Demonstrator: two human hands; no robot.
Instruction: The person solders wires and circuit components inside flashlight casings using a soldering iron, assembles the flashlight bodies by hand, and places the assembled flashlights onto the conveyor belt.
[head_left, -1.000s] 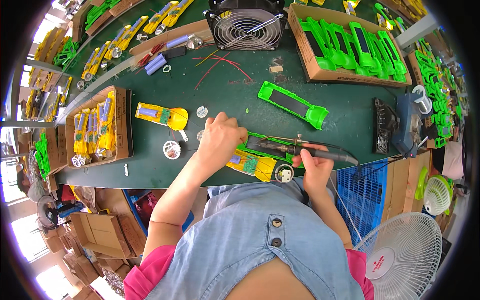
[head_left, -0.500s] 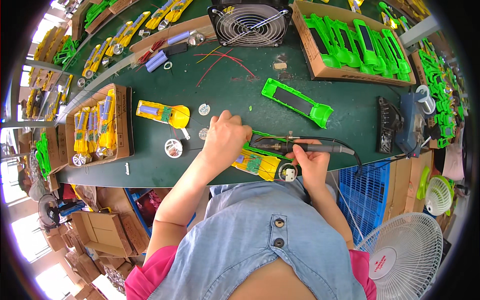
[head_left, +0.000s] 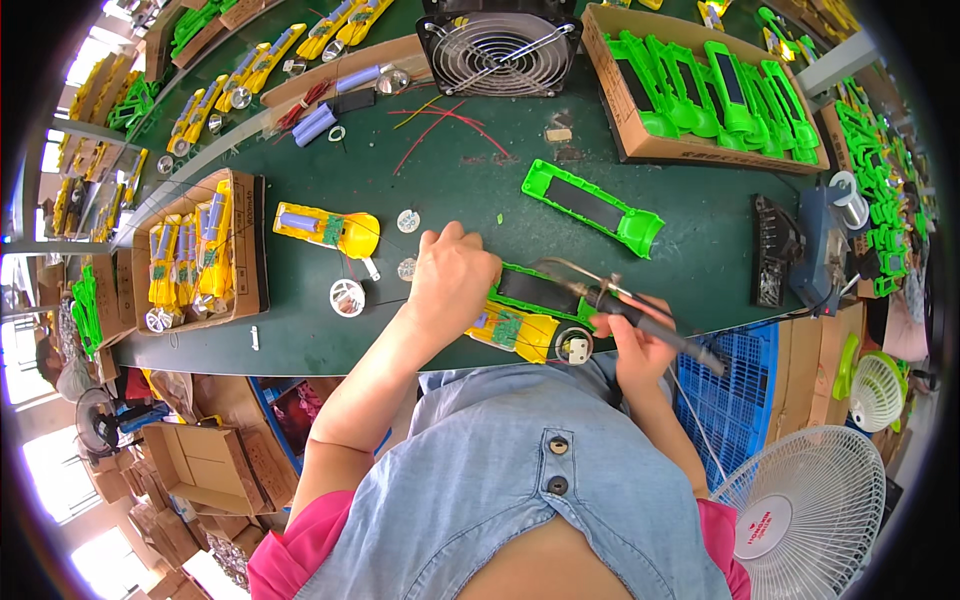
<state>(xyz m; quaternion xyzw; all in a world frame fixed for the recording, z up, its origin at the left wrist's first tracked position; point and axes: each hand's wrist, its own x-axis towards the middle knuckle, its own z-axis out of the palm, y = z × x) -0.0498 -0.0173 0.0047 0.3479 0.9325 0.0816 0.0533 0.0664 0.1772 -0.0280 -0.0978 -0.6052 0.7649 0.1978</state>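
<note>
My left hand (head_left: pixel 455 275) is closed at the left end of a green plastic flashlight shell half (head_left: pixel 540 291), fingers pinched over its edge; their tips are partly hidden. In my right hand (head_left: pixel 643 340) is a soldering iron (head_left: pixel 688 347), tilted over the shell's right end and somewhat blurred. Below the shell lies a yellow flashlight half (head_left: pixel 527 335) with a small green circuit board and black wires. A round lamp reflector (head_left: pixel 574 346) with a white connector sits at its right end, close to my right hand.
Farther off lies another green shell half (head_left: pixel 595 208). Left are an opened yellow flashlight half (head_left: pixel 345 232), a loose reflector (head_left: pixel 347 297) and a carton (head_left: pixel 245 245) of yellow assemblies. Behind stand a metal-grilled fan (head_left: pixel 500 55) and a carton of green shells (head_left: pixel 640 148); a blue soldering station (head_left: pixel 822 245) is right.
My right hand has turned the soldering iron, moving its handle end down and to the right and uncovering more of the green shell. My left hand has stayed nearly still.
</note>
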